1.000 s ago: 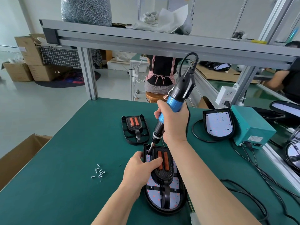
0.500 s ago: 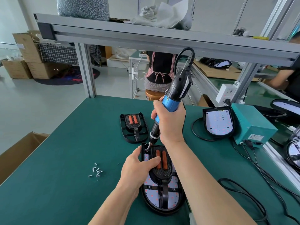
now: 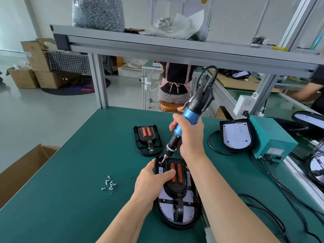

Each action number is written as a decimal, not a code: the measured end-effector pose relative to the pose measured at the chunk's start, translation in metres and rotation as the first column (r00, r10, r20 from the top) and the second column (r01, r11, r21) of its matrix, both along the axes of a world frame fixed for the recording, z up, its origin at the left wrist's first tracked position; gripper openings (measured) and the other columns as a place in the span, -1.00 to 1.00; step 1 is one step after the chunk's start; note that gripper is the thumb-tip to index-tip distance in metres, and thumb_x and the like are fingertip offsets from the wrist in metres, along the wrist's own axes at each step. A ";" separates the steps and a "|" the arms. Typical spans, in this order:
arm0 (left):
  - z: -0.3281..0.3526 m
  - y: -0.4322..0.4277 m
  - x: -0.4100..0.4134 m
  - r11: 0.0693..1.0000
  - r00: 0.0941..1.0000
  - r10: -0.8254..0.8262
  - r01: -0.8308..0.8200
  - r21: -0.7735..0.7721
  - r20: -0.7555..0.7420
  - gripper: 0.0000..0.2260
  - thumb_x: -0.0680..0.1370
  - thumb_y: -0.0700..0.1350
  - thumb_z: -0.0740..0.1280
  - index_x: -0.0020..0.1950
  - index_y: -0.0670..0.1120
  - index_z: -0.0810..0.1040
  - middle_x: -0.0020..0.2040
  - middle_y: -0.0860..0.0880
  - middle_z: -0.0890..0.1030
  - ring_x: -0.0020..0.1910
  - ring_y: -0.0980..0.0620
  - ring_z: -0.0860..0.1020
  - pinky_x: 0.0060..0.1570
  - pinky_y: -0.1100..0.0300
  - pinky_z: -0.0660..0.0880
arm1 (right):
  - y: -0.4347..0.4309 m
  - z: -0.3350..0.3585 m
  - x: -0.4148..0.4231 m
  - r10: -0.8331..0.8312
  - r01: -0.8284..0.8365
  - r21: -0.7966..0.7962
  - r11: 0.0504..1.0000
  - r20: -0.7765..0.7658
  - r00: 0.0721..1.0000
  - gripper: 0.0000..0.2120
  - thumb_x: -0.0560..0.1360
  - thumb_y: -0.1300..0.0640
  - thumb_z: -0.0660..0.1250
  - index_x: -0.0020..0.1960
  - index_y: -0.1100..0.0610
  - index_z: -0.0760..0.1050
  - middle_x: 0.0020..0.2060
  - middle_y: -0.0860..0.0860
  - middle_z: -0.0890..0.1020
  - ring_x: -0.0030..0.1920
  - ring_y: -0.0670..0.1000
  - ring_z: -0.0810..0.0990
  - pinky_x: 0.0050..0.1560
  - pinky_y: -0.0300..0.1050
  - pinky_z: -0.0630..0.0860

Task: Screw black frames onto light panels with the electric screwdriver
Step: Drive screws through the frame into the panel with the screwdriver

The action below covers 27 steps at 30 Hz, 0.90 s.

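Note:
A light panel (image 3: 168, 210) with a black frame (image 3: 177, 187) laid on it lies near the table's front edge. My left hand (image 3: 151, 180) grips the frame's upper left part, thumb across the orange strips. My right hand (image 3: 190, 135) grips the blue and black electric screwdriver (image 3: 189, 116), which is tilted, with its bit tip down on the frame's top left corner. A second black frame (image 3: 148, 140) lies farther back on the table. A bare light panel (image 3: 236, 135) leans against the teal box at the right.
Several loose screws (image 3: 109, 185) lie on the green table (image 3: 70, 163) left of my hands. A teal power box (image 3: 270, 137) with black cables (image 3: 273, 179) stands at the right. An open cardboard box (image 3: 22, 171) sits at the left edge. A person sits beyond the table.
My hands and the screwdriver stay on the same frame corner. The view has tilted slightly; the bit remains at the top left corner.

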<state>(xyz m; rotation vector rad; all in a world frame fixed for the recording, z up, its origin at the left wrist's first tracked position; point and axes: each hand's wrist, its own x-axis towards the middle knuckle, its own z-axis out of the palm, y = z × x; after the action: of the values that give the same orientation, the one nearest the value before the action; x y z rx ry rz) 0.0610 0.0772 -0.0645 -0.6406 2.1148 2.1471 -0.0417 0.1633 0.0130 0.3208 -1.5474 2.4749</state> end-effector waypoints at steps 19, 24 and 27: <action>-0.012 -0.008 -0.005 0.998 0.997 -0.046 0.048 0.030 -0.058 -0.67 0.43 -0.07 0.57 -0.05 0.22 0.46 -0.11 0.16 0.74 -0.10 0.11 0.72 0.07 0.08 0.58 | 0.087 0.031 0.017 -0.161 0.167 -0.079 0.983 0.083 0.984 -0.79 0.52 0.30 0.44 -0.01 0.11 0.44 -0.41 0.02 0.53 -0.44 0.01 0.54 -0.37 -0.17 0.51; -0.012 -0.007 -0.004 0.997 0.995 -0.057 0.061 0.040 -0.082 -0.69 0.44 -0.09 0.56 0.09 0.13 0.56 -0.09 0.11 0.75 -0.09 0.07 0.73 0.09 0.04 0.60 | 0.131 0.012 0.020 -0.191 0.184 0.055 0.981 0.219 0.957 -0.76 0.53 0.14 0.50 0.05 0.13 0.44 -0.42 -0.02 0.58 -0.42 -0.03 0.61 -0.42 -0.21 0.52; -0.013 -0.008 -0.004 0.998 0.994 -0.055 0.058 0.037 -0.091 -0.70 0.44 -0.09 0.56 0.03 0.17 0.54 -0.11 0.13 0.74 -0.11 0.10 0.73 0.03 0.08 0.59 | 0.148 -0.003 0.025 -0.165 0.112 0.167 0.980 0.349 0.922 -0.70 0.52 0.06 0.51 0.12 0.13 0.47 -0.42 0.01 0.61 -0.40 -0.01 0.66 -0.42 -0.19 0.56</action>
<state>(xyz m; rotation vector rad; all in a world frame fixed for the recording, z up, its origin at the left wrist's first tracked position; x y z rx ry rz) 0.0569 0.0692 -0.0774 -0.4837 2.1004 2.2214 -0.0164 0.3113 0.0100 -0.2353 -1.8197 2.4121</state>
